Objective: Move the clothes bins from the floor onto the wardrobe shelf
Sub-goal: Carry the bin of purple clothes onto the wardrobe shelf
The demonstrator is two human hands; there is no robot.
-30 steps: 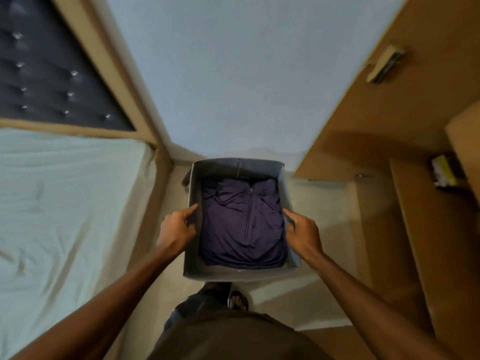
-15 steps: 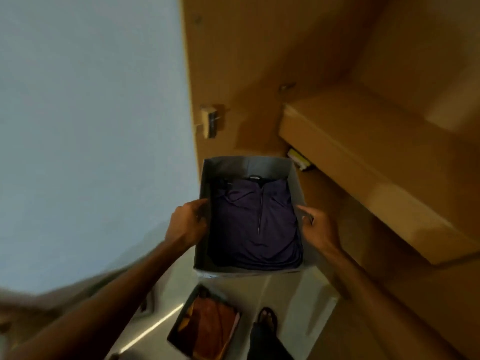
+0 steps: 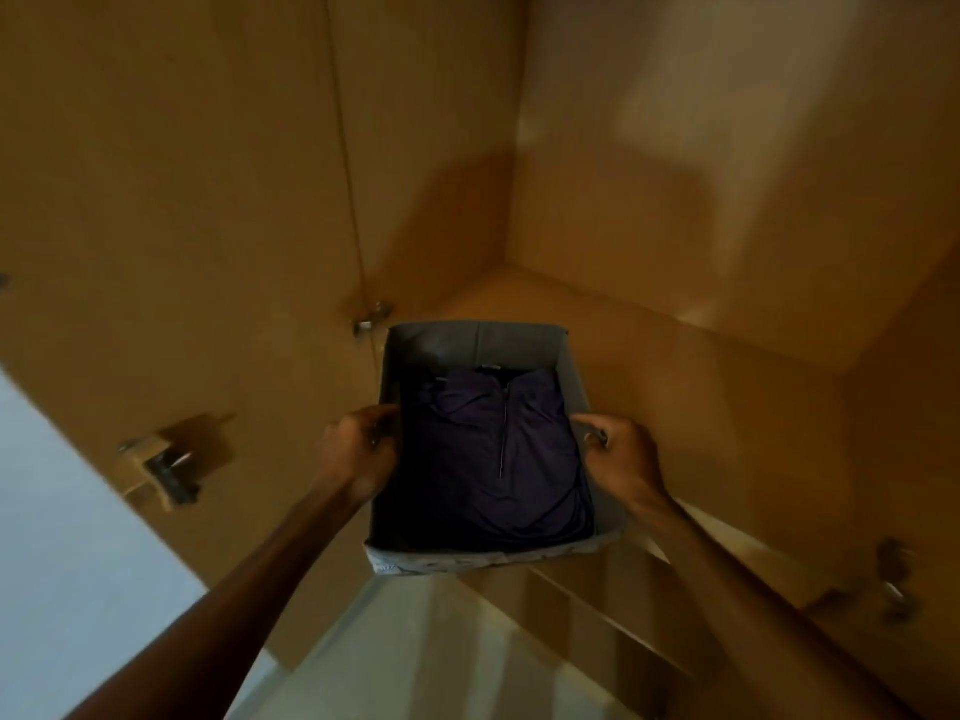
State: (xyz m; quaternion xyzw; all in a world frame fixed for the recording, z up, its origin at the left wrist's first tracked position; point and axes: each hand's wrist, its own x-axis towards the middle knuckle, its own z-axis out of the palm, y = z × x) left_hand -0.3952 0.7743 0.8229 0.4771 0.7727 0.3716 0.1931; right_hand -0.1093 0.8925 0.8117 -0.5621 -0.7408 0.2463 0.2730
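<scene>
The left hand (image 3: 358,454) and right hand (image 3: 621,459) each gripped a side wall of the grey bin (image 3: 478,339) held between them, apparently not yet set down on the wardrobe shelf (image 3: 685,371) just beyond.

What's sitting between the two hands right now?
In the head view, the grey fabric bin with a folded dark purple zip top inside; the left hand and right hand grip its opposite side walls.

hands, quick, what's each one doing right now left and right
Left hand: closed, grips the left wall of the grey bin.
Right hand: closed, grips the bin's right wall.
</scene>
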